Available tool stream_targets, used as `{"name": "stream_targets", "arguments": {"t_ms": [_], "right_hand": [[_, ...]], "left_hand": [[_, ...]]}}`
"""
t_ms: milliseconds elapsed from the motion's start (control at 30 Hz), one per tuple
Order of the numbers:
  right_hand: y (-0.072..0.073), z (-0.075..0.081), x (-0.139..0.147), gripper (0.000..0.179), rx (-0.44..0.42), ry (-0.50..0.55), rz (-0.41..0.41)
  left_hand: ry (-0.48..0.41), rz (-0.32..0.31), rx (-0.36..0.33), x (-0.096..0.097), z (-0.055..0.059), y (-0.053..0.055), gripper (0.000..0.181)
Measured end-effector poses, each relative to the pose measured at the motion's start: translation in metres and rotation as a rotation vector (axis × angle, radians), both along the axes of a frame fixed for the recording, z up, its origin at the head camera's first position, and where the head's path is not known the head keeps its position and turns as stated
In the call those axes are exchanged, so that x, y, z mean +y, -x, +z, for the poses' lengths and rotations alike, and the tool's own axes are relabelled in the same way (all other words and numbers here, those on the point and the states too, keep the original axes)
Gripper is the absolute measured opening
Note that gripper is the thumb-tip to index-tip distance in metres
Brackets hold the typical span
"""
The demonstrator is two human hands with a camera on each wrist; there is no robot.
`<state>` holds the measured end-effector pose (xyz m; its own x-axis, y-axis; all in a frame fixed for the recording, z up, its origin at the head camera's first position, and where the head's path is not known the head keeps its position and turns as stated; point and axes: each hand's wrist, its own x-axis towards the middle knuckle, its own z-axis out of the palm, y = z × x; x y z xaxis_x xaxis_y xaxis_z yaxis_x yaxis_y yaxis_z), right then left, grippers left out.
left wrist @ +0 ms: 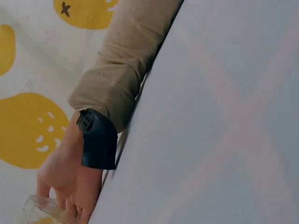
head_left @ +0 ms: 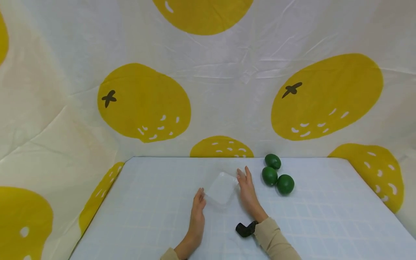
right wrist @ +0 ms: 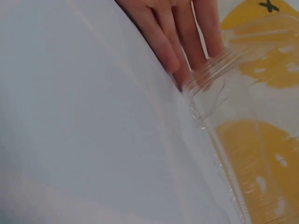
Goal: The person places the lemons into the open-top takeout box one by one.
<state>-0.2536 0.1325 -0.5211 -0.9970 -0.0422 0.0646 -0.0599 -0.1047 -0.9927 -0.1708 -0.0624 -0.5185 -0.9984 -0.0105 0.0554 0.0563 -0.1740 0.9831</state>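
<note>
A clear plastic container (head_left: 222,188) sits tilted in angle on the table between my two hands. At its left corner my left hand (head_left: 197,213) touches it with the fingers fairly straight. On the opposite side my right hand (head_left: 248,193) lies against its edge, fingers extended. In the right wrist view the left hand's fingers (right wrist: 184,35) meet the ridged corner of the container (right wrist: 247,116). The left wrist view catches the right hand (left wrist: 70,179) at the container's edge (left wrist: 35,207), partly cut off by the frame.
Several round, smooth dark green fruits, among them one in front (head_left: 285,184), sit close together right of my right hand. A black camera mount (head_left: 246,229) juts from the right wrist. The pale checked table (head_left: 146,216) is backed by a fruit-printed cloth (head_left: 227,101).
</note>
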Motion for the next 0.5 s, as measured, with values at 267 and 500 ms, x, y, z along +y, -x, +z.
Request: {"name": "stream_targets", "arguments": {"t_ms": [267, 500], "right_hand": [[0.006, 0.001, 0.003, 0.067, 0.011, 0.125, 0.037], [0.008, 0.003, 0.007, 0.061, 0.006, 0.145, 0.045]], "left_hand": [[-0.04, -0.018, -0.013, 0.018, 0.001, -0.016, 0.063], [-0.05, -0.039, -0.042, 0.033, 0.001, -0.031, 0.067]]}}
